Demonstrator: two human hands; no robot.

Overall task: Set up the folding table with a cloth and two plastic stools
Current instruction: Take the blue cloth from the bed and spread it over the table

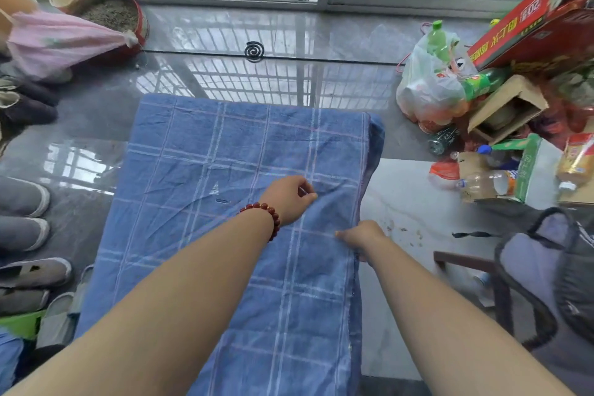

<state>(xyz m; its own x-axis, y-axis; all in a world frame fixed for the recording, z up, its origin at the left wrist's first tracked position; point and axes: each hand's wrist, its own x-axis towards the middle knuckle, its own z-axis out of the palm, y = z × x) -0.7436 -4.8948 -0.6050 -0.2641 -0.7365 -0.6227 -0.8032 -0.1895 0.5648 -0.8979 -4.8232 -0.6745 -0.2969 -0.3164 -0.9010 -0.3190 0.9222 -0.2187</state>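
A blue checked cloth [209,170] lies spread over the folding table, hiding its top and hanging down the right side. My left hand [289,198], with a red bead bracelet on the wrist, pinches a fold of the cloth near the middle right. My right hand [363,236] grips the cloth at its right edge, the fingers curled under the hem. No plastic stool is in view.
Shoes and slippers [25,235] line the floor on the left. A bag of bottles [430,90], boxes [520,35] and loose bottles pile at the right. A dark chair with a bag [546,267] stands at right. A mosquito coil [254,50] lies near the glass doors.
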